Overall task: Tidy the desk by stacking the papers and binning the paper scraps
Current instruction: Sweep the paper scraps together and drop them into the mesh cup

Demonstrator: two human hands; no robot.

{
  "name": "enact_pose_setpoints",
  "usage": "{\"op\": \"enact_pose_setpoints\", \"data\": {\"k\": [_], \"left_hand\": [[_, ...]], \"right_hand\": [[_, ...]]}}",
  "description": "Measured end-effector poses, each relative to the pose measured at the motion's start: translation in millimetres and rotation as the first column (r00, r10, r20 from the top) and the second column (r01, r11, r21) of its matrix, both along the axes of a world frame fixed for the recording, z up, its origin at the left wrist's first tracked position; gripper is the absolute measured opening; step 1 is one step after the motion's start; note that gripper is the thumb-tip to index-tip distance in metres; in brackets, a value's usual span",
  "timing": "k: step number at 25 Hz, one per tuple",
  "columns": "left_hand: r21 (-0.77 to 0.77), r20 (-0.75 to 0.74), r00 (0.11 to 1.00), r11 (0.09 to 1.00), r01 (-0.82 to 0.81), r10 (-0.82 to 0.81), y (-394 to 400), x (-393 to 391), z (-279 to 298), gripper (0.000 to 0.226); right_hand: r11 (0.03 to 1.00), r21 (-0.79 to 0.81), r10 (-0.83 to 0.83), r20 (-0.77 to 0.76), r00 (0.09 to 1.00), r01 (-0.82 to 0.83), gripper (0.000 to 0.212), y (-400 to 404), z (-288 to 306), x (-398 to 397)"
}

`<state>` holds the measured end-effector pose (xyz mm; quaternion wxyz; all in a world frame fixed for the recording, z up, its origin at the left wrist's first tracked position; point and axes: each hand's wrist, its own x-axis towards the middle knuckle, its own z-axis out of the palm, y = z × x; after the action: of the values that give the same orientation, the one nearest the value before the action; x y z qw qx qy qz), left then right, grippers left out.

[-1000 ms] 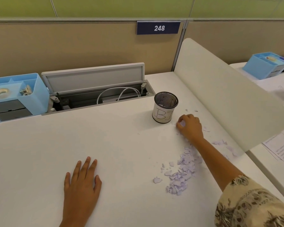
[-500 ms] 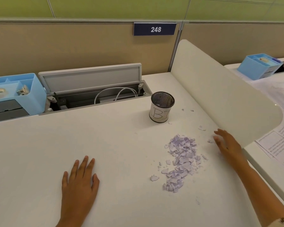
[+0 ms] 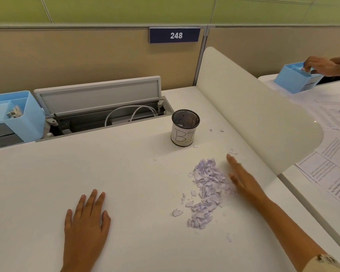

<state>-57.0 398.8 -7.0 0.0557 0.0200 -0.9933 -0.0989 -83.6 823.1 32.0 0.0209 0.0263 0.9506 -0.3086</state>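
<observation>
Lilac torn paper scraps point(image 3: 205, 191) lie heaped on white counter point(image 3: 126, 173), unbinned, near black mesh cup bin point(image 3: 185, 127); right hand point(image 3: 240, 178) flat beside heap, fingers straight; left hand point(image 3: 86, 222) flat, fingers spread.

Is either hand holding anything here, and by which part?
Nothing is held. The left hand lies flat on the desk; the right hand touches the scrap pile's edge, fingers straight.
</observation>
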Motion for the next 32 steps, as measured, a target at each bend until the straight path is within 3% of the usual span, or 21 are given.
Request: {"op": "enact_pose_setpoints", "data": {"k": [2, 5, 12, 18, 21, 24, 26, 28, 30, 32], "left_hand": [[-0.009, -0.002, 1.0, 1.0, 0.002, -0.002, 0.2, 0.5, 0.2, 0.057], [-0.011, -0.015, 1.0, 1.0, 0.005, -0.005, -0.3, 0.5, 0.0, 0.057], [-0.021, -0.044, 0.999, 1.0, 0.005, -0.006, -0.6, -1.1, -1.1, 0.055], [-0.011, -0.039, 0.999, 1.0, 0.001, -0.002, -0.5, -1.0, -1.2, 0.054], [-0.019, -0.029, 1.0, 1.0, 0.003, -0.003, -0.5, -0.8, -1.5, 0.055], [-0.016, -0.023, 1.0, 1.0, 0.003, -0.004, -0.6, 0.0, -1.2, 0.055], [-0.019, -0.019, 1.0, 1.0, 0.003, -0.003, -0.6, 0.6, -0.6, 0.055], [-0.021, -0.013, 1.0, 1.0, 0.006, -0.006, -0.3, 1.0, -0.3, 0.055], [-0.013, -0.016, 1.0, 1.0, 0.006, -0.006, -0.5, 1.3, 0.4, 0.055], [-0.007, -0.011, 1.0, 1.0, 0.009, -0.009, -0.4, 1.2, 1.3, 0.055]], "right_hand": [[0.983, 0.089, -0.163, -0.014, 0.987, 0.163, 0.101, 17.6, -1.9, -19.4], [0.924, 0.35, -0.179, 0.045, 0.983, 0.153, 0.09, 26.0, -16.9, -56.3], [0.88, 0.431, -0.224, 0.008, 0.974, 0.199, 0.076, 2.7, -25.4, -136.2], [0.89, 0.454, -0.057, 0.025, 0.998, 0.04, 0.057, -3.8, -25.4, -156.2], [0.9, 0.435, 0.006, 0.028, 1.0, -0.017, 0.057, -4.7, -25.4, -146.0], [0.892, 0.41, 0.178, 0.063, 0.982, -0.188, 0.066, -8.3, -20.7, -123.3], [0.909, 0.289, 0.292, 0.07, 0.954, -0.3, 0.085, -12.6, -12.5, -105.4], [0.977, -0.106, 0.191, 0.061, 0.98, -0.183, 0.094, -14.7, 0.7, -90.0], [0.904, -0.427, 0.043, 0.048, 0.998, -0.018, 0.074, -14.4, 14.0, -84.1], [0.908, -0.415, -0.042, 0.027, 0.999, 0.049, 0.048, -13.7, 18.9, -91.8]]}}
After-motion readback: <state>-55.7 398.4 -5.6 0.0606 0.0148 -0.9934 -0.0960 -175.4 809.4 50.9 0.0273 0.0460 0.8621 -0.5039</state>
